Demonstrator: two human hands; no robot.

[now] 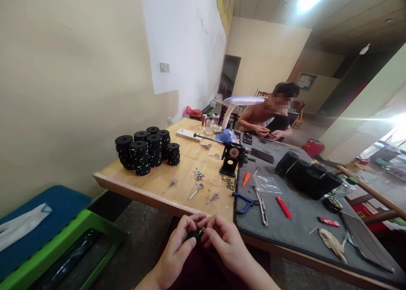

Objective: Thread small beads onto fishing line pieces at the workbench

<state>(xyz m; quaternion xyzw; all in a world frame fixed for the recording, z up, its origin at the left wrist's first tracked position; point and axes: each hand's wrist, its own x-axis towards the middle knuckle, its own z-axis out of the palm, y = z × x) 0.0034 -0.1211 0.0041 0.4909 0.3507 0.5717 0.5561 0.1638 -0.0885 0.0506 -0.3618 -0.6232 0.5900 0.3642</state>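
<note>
Black piece (pixel 194 235) held between both hands | left hand (pixel 176 249) fingers clamped on it | right hand (pixel 229 242) fingertips pinched on it | just before wooden table (pixel 177 171) edge

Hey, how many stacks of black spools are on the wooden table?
7 stacks, clustered on the wooden table near the wall: four behind, three in front; more may be hidden.

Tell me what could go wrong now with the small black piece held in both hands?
1. The left hand and right hand pinch the small black piece beyond the wooden table, above the lap; if it slips, it may drop to the floor.
2. Loose small parts lie uncontained near the front edge; a reaching arm could sweep them off.
3. The stacked black spools may topple if the table is bumped.
</note>
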